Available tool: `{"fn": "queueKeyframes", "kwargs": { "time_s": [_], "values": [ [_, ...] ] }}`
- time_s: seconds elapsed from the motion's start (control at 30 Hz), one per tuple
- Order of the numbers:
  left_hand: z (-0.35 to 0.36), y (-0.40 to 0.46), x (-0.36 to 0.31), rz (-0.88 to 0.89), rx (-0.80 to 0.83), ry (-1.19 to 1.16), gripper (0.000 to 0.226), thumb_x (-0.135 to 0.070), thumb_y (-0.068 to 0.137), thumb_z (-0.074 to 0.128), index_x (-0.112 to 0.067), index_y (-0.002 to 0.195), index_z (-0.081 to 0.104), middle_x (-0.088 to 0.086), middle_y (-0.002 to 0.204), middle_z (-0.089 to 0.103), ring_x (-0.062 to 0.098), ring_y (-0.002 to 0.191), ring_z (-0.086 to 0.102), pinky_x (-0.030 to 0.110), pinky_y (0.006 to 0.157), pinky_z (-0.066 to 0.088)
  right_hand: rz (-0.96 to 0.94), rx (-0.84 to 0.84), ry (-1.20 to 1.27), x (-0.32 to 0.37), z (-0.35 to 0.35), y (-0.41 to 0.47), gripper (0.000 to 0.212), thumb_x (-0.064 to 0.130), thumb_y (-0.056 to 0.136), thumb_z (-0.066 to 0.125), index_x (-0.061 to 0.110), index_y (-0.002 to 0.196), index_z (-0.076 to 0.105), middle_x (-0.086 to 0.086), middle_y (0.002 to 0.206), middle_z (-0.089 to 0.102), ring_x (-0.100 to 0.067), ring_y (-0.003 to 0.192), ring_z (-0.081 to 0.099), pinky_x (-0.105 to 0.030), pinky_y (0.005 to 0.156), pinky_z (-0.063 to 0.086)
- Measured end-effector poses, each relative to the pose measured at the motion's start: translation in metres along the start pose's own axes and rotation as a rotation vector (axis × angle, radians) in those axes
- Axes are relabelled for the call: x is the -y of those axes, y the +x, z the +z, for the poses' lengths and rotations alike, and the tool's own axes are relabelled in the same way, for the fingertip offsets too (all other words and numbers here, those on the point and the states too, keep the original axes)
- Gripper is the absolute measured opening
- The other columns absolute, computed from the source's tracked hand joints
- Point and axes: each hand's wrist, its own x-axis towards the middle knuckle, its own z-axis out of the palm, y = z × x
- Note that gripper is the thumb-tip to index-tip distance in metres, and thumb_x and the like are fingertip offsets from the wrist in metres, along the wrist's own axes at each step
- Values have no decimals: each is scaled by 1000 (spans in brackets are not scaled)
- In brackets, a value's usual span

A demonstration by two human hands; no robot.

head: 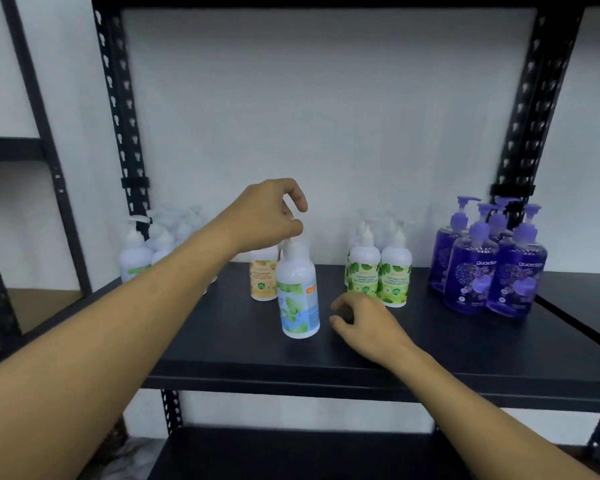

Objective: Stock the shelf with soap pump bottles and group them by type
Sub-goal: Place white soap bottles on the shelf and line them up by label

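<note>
- A white pump bottle with a blue-and-green label (298,292) is standing upright at the centre of the frame, on the black shelf (465,344), forward of the other bottles and apart from every group.
- The left hand (274,216) is reaching in from the lower left and hovering over this bottle's pump top, its grip curling around the pump head; motion blur is smearing the fingers, so the hold seems to be a light pinch on the pump rather than a full clasp.
- The right hand (364,323) is resting on the shelf just right of the bottle, its grip loosely curled and holding nothing, not touching the bottle.
- Just behind the bottle, a yellow-labelled bottle (263,277) is standing, partly hidden by the left wrist.
- To the right of centre, green-leaf-labelled bottles (378,271) are forming one cluster, and at the far right, purple bottles (489,268) are forming another.
- At the left of the frame, behind the left forearm, more white bottles (142,251) are crowding together; their labels are mostly hidden.
- Judging from this, the step in hand is placing or shifting the blue-and-green bottle towards its own kind.
- The next move is calling for a match of labels: no identical label is showing clearly, so the left cluster is the likeliest home, though that is only a guess.
- Carrying by the pump is risking a swing or a tip, so a steady lift and a level set-down are looking wise.
</note>
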Motion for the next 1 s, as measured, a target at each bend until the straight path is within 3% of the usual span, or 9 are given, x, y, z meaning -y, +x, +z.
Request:
{"fn": "queueKeyframes", "kwargs": {
  "time_s": [0.2,0.33,0.47,0.57,0.67,0.8,1.0],
  "values": [
    [-46,-22,35,-60,-52,74,23,-13,82,66,-30,97,62,-3,85,70,0,56,55,19,55,41,-110,67,28,56,37,21,29,35,90,61,24,117,64,1,117,62,-19,107,60,-39,93,50],
    [-75,-42,61,-125,-84,133,24,-11,81,65,-29,97,62,-3,82,71,10,60,60,31,61,52,-165,115,82,94,62,34,32,33,92,60,23,123,63,0,123,61,-19,111,59,-37,93,50],
    [-102,-57,89,-180,-123,201,24,-11,81,65,-29,96,61,-3,80,69,12,64,61,26,60,50,-217,161,66,130,88,45,42,32,93,58,21,134,57,-2,129,55,-22,117,55,-37,94,48],
    [-117,-66,110,-226,-146,225,22,-11,82,66,-26,97,62,1,83,68,9,62,58,19,54,41,-215,214,22,150,106,53,52,33,94,54,18,144,48,-5,145,47,-25,133,44,-37,105,41],
    [-127,-74,126,-268,-173,207,21,-10,82,65,-24,98,63,5,85,68,11,65,56,24,57,39,-192,287,-31,164,118,59,63,38,98,48,16,154,32,-9,163,24,-25,150,20,-39,118,26],
    [-135,-77,144,-298,-196,198,22,-10,82,65,-25,98,62,3,84,67,13,67,56,27,59,40,-129,367,-156,175,135,64,75,55,98,37,18,160,15,-8,167,6,-26,154,4,-44,123,11],
    [-138,-74,161,-310,-222,203,23,-10,83,66,-25,99,61,0,82,66,10,64,58,25,58,41,-88,395,-229,171,146,65,81,67,96,24,19,160,9,-5,168,0,-23,154,-3,-43,124,1]
  ]
}}
